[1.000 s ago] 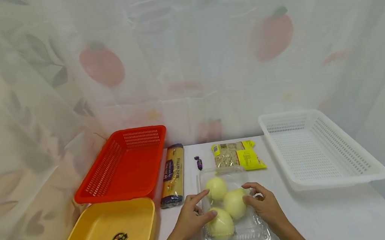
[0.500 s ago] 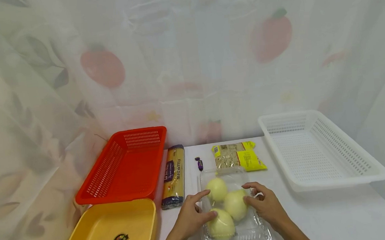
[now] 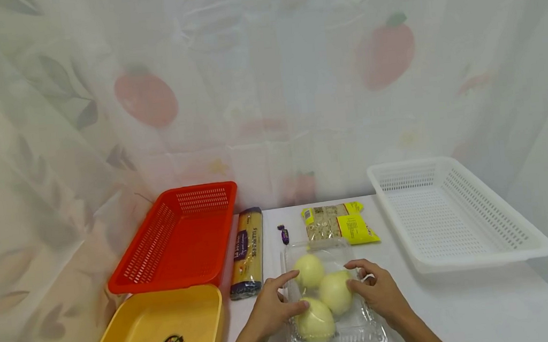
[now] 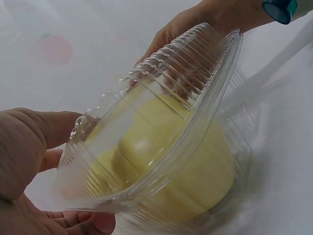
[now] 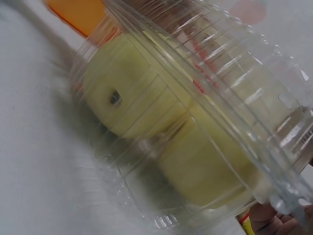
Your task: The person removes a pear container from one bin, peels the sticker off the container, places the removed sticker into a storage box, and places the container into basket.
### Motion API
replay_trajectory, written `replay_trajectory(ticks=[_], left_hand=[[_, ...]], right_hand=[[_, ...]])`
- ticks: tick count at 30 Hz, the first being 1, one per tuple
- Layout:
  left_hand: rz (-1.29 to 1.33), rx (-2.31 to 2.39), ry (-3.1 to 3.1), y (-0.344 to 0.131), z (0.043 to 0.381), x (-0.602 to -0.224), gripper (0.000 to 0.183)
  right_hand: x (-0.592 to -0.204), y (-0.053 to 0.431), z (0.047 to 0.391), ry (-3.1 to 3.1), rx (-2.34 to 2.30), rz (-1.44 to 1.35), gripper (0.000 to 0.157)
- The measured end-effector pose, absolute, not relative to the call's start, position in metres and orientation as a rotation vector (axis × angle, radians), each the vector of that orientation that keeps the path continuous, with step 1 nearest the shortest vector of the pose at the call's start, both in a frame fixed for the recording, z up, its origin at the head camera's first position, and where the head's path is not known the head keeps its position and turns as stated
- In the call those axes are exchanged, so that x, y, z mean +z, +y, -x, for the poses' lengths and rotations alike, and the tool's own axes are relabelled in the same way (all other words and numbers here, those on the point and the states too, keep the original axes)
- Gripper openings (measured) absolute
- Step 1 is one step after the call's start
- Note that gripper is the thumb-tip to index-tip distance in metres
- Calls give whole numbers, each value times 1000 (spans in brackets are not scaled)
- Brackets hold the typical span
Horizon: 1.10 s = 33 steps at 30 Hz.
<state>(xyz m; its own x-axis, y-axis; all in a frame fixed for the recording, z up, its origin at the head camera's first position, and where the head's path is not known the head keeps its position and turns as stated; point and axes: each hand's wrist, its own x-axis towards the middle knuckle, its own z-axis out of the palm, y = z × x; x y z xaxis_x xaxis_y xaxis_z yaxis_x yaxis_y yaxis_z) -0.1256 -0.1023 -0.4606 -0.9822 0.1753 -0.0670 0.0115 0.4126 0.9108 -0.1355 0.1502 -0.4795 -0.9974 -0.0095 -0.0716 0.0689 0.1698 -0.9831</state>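
A clear plastic clamshell container (image 3: 342, 338) stands on the table in front of me with three round, pale yellow fruits (image 3: 316, 322) inside. Its ribbed walls fill much of the left wrist view, and one fruit (image 5: 132, 88) with a dark dimple shows in the right wrist view. My left hand (image 3: 271, 308) grips the container's left side, thumb and index finger on the lid. On the opposite side my right hand (image 3: 377, 291) grips it, with thumb and index finger near the lid's right edge. I cannot tell whether the lid is latched.
At left are a red basket (image 3: 197, 241) and, nearer, a yellow basin (image 3: 137, 332). Beyond the container lie a pack of spaghetti (image 3: 248, 253), a purple-wrapped candy (image 3: 284, 235) and a yellow food bag (image 3: 341, 223). A white basket (image 3: 442, 222) stands at right; a curtain hangs behind.
Both hands keep their hold and the container stays in place. Only a slight downward shift of the whole head view shows.
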Motion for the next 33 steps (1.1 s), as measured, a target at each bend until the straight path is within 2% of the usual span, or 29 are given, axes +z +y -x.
replay_trajectory(ticks=[33], left_hand=[[-187,1689,2407,-116,124,-427,65]], right_hand=[[-453,143,136,2284,-2044,51,33]])
